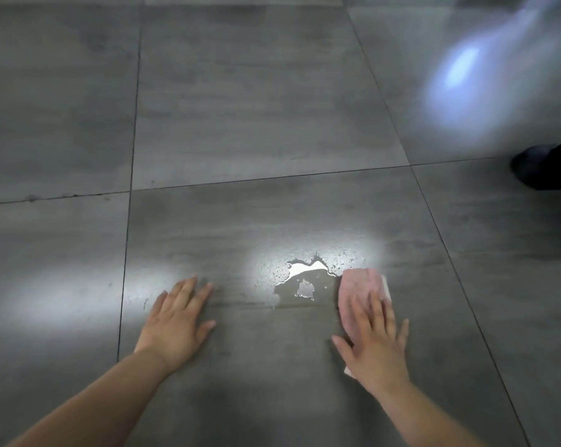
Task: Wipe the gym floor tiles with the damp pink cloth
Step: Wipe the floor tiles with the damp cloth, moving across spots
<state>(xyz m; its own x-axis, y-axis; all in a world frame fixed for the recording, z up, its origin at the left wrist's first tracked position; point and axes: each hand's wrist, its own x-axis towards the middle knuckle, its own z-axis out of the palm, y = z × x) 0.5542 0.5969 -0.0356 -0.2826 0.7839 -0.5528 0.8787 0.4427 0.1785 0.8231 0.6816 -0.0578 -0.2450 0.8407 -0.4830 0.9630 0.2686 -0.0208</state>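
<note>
The pink cloth (360, 288) lies flat on a grey floor tile (260, 221), its far edge touching a small water puddle (300, 274) with droplets around it. My right hand (374, 337) presses flat on the near part of the cloth, fingers spread. My left hand (176, 321) rests flat on the same tile, to the left of the puddle, fingers apart and holding nothing.
Large grey tiles with dark grout lines (134, 150) run in every direction. A dark shoe of another person (544, 166) stands at the right edge. Bright light reflections glare on the floor at the upper right (460, 69) and at the left.
</note>
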